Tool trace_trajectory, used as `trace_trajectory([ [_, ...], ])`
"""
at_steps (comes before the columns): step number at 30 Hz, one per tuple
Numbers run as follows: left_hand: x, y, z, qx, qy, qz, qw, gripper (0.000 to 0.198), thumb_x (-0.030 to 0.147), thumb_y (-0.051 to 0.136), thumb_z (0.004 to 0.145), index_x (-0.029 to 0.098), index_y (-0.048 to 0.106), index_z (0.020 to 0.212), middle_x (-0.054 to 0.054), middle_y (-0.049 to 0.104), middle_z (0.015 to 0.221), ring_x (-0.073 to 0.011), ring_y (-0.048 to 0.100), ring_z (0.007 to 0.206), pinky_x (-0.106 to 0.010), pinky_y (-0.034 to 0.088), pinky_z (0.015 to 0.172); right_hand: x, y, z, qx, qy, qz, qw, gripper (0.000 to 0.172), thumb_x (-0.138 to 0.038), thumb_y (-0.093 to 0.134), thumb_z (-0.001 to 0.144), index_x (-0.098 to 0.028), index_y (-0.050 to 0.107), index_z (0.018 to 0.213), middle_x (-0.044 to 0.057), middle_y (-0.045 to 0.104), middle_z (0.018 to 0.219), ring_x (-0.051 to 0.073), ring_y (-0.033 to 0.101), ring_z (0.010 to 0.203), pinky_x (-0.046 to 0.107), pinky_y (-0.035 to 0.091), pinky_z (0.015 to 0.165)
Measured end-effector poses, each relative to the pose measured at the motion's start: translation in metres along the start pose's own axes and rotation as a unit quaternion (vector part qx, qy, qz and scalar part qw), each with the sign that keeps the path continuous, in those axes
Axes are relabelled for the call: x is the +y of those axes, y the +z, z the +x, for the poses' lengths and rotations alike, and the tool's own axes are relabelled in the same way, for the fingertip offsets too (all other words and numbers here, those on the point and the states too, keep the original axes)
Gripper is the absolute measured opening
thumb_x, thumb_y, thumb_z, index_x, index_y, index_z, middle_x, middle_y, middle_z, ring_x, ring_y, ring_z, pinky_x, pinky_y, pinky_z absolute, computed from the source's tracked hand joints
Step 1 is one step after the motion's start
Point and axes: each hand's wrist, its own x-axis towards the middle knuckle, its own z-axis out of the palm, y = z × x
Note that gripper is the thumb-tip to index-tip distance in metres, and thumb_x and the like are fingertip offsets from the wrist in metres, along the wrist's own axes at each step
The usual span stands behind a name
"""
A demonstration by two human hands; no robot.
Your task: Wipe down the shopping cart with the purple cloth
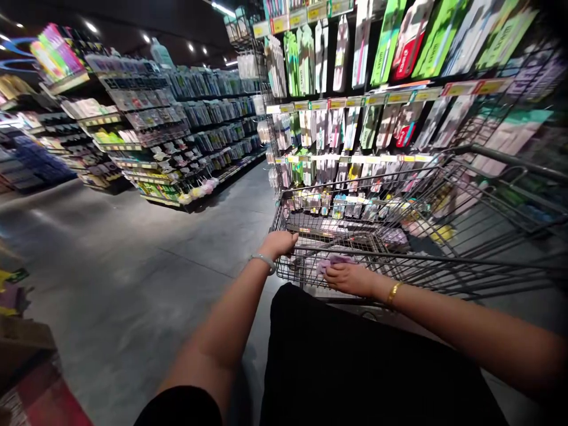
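Note:
A grey wire shopping cart (444, 195) stands in front of me in a store aisle. My left hand (279, 244) is closed round the left end of the cart's handle bar (399, 254); a pale bangle sits on that wrist. My right hand (348, 278) grips the same bar nearer its middle, with a small purple item (331, 260) pressed under the fingers; a gold bracelet is on that wrist. A few small packets lie in the cart's basket. My black clothing fills the bottom of the view.
A tall rack of hanging packaged goods (377, 100) stands just beyond the cart on the right. Long shelves of merchandise (177, 130) run along the left. Grey polished floor (133, 260) spreads between them. Boxes and a red item (26, 367) sit at the lower left.

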Motion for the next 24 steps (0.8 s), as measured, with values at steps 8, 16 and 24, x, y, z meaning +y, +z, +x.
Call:
trace_trajectory([
  [8,0.001,-0.003,0.001,-0.001,0.009,-0.020,1.000,0.065,0.053,0.021,0.099,0.020,0.074,0.082,-0.007,0.076,0.083,-0.0222,0.068,0.083,-0.028,0.045,0.073,-0.012,-0.012,-0.013,0.010,0.031,-0.090,0.995,0.013,-0.016,0.055,0.094,-0.019,0.067,0.100,0.008,0.067,0.118,0.020,0.057,0.102,0.034,0.040,0.082],
  [16,0.050,-0.016,-0.010,0.047,0.036,-0.039,0.997,0.063,0.056,0.022,0.100,0.019,0.073,0.095,-0.009,0.075,0.096,-0.0215,0.067,0.086,-0.027,0.044,0.070,-0.010,-0.060,-0.060,0.033,0.133,-0.121,0.983,0.022,-0.014,0.058,0.092,-0.023,0.066,0.110,0.008,0.063,0.132,0.022,0.054,0.105,0.038,0.037,0.086],
  [24,0.175,0.010,-0.010,0.127,0.139,0.007,0.982,0.083,0.065,0.009,0.099,0.015,0.074,0.084,-0.014,0.073,0.083,-0.0234,0.068,0.083,-0.029,0.045,0.071,-0.014,-0.058,-0.076,0.069,0.180,-0.129,0.973,0.015,-0.016,0.062,0.091,-0.025,0.070,0.099,0.003,0.070,0.112,0.019,0.053,0.094,0.036,0.035,0.082],
])
